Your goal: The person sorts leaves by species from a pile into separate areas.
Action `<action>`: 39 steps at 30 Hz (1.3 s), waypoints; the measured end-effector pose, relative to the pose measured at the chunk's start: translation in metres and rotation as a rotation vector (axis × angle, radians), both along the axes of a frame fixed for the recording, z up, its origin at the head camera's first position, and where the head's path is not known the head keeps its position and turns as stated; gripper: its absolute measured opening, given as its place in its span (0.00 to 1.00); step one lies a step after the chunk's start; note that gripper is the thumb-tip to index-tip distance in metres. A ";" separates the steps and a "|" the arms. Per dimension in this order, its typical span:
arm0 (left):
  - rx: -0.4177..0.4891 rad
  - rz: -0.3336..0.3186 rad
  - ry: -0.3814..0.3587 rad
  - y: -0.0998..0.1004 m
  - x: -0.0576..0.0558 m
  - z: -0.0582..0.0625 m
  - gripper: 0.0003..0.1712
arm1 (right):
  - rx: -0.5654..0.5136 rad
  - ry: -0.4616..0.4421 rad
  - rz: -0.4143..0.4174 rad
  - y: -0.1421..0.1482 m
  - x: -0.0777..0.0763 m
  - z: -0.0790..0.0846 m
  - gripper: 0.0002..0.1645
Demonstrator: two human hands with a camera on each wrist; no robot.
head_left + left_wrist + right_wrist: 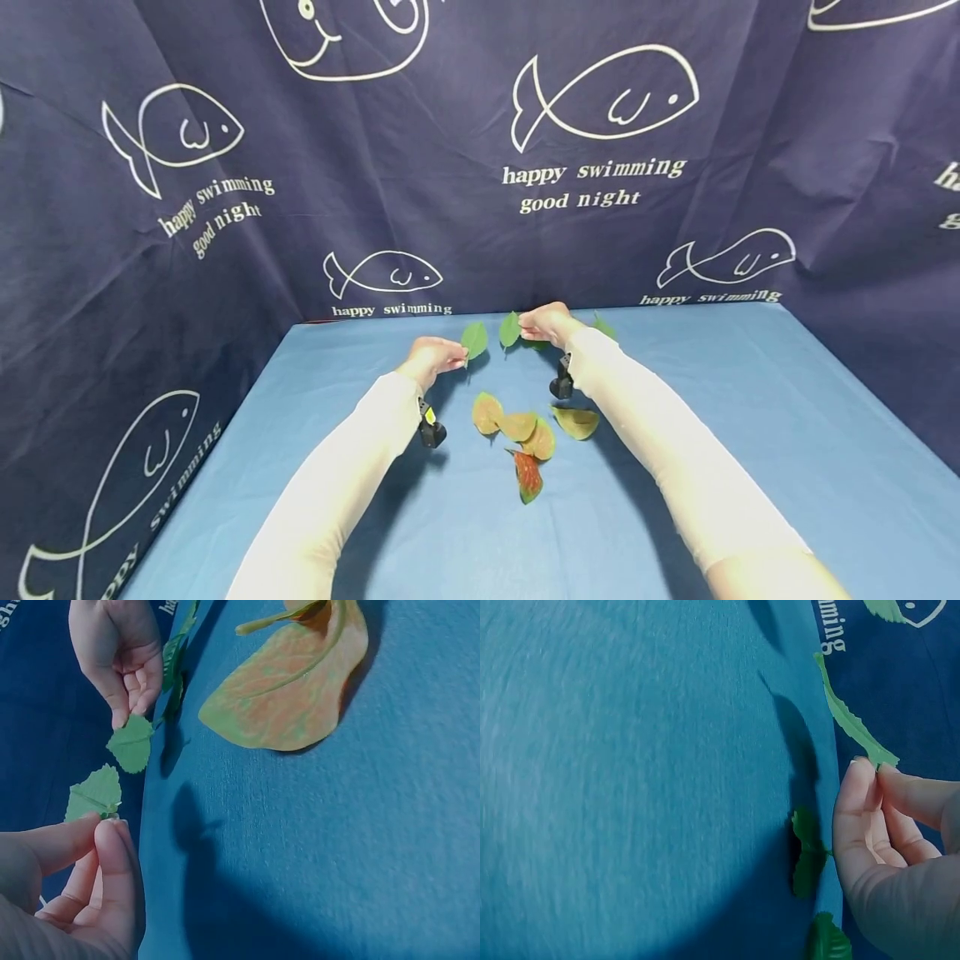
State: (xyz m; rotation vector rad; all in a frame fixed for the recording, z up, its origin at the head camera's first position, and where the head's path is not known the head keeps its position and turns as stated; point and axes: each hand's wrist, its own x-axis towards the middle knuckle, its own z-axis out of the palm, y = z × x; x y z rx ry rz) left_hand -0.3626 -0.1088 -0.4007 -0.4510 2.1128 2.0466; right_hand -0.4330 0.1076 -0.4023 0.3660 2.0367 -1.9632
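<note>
Between thumb and fingertips my left hand (432, 358) pinches a green leaf (474, 340) by its lower edge, held up above the far part of the table. A short way to the right, my right hand (549, 323) pinches a second green leaf (510, 330) by its edge. The two leaves face each other with a small gap, seen close in the left wrist view. In the right wrist view the right hand's leaf (853, 724) appears nearly edge-on. Below that hand, a green leaf (808, 855) lies on the table, and another leaf (829, 939) is partly cut off.
Several yellowish-orange leaves (517, 426) lie mid-table, one (575, 422) slightly apart to the right. A red-and-green leaf (528, 477) is nearest me. Another green leaf (604, 327) lies at the back, beyond the right forearm. Dark printed cloth (480, 208) hangs behind the blue table (750, 400).
</note>
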 end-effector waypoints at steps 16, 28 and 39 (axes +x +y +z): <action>0.013 0.043 -0.003 0.009 -0.010 -0.005 0.14 | 0.120 0.022 -0.117 0.000 -0.016 -0.019 0.17; 0.015 0.062 -0.020 0.014 -0.021 -0.016 0.15 | 0.198 -0.004 -0.119 -0.008 -0.019 -0.023 0.19; -0.071 0.078 -0.031 0.022 -0.032 -0.015 0.14 | 0.228 -0.019 -0.160 -0.007 -0.024 -0.024 0.20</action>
